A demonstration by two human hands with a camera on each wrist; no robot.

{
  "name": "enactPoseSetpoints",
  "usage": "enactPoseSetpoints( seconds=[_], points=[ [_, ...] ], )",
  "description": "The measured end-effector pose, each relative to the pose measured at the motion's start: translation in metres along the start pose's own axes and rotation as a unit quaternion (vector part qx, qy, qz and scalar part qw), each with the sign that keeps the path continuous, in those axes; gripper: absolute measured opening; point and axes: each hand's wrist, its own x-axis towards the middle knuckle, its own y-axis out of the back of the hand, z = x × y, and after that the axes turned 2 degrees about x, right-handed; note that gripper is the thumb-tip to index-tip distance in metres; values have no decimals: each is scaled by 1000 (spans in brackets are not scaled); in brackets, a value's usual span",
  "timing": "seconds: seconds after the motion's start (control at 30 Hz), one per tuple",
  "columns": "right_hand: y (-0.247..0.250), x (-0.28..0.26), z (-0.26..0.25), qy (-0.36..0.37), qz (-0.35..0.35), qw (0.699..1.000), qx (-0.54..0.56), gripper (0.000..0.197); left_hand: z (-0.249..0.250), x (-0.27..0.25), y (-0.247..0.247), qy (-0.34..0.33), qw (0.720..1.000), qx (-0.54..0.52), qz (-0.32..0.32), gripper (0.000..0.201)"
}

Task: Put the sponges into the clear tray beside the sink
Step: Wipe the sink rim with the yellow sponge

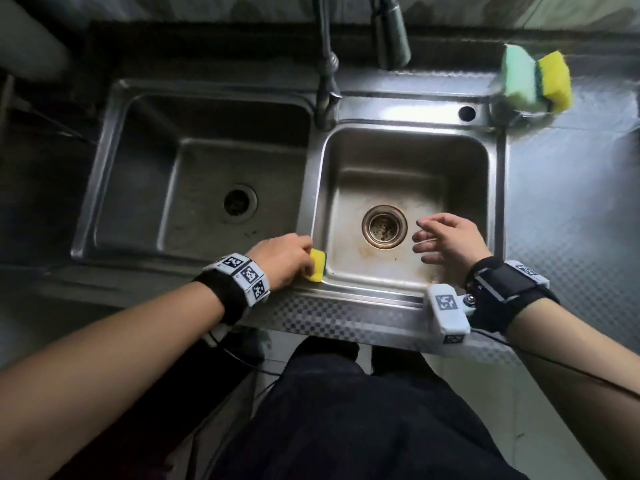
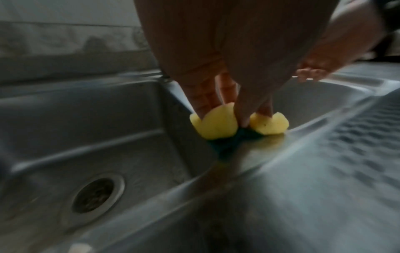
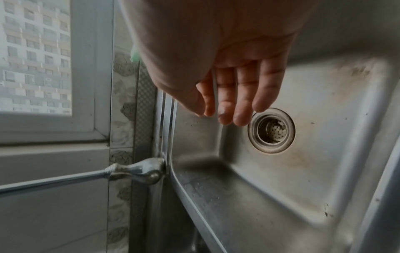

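My left hand pinches a yellow sponge with a dark green scrub side on the front sink rim, at the divider between the two basins. In the left wrist view my fingers squeeze the yellow sponge so that it bulges at both sides. My right hand hovers open and empty over the right basin, beside the drain. Its fingers hang straight above the drain. A pale green sponge and another yellow sponge stand in the clear tray at the sink's far right corner.
The steel double sink has a left basin and a right basin. Two taps rise at the back between them. A patterned steel counter runs along the right. A window shows in the right wrist view.
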Motion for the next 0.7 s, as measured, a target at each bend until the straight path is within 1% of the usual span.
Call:
enactPoseSetpoints(
  seconds=[0.1,0.2,0.27,0.37,0.43,0.47,0.5,0.53,0.6,0.63,0.7],
  points=[
    [-9,1,-2,-9,-13,1000,-12,5,-16,17,5,36,996,-20,82,27],
    [-9,3,2,-18,-12,1000,-13,4,-29,54,26,34,990,-28,136,24],
    [-8,3,5,-26,-8,1000,-9,3,-38,80,45,58,984,-40,163,25],
    [-3,4,12,-34,4,999,-4,4,-42,115,67,99,979,-28,179,32],
    [-1,4,15,-37,12,999,4,4,-40,127,74,118,977,-7,178,44],
    [1,4,16,-39,16,999,12,4,-38,129,76,122,977,13,174,47],
    [2,3,16,-41,19,999,18,4,-37,129,75,121,978,39,166,45],
    [3,2,15,-42,21,999,21,5,-35,127,75,110,978,72,162,42],
    [6,0,16,-41,22,999,22,6,-26,118,71,50,979,149,133,31],
    [7,-1,17,-40,22,999,23,7,-20,112,68,6,976,193,104,26],
    [10,-4,18,-33,26,999,29,8,-6,97,58,-78,961,263,34,21]
  ],
)
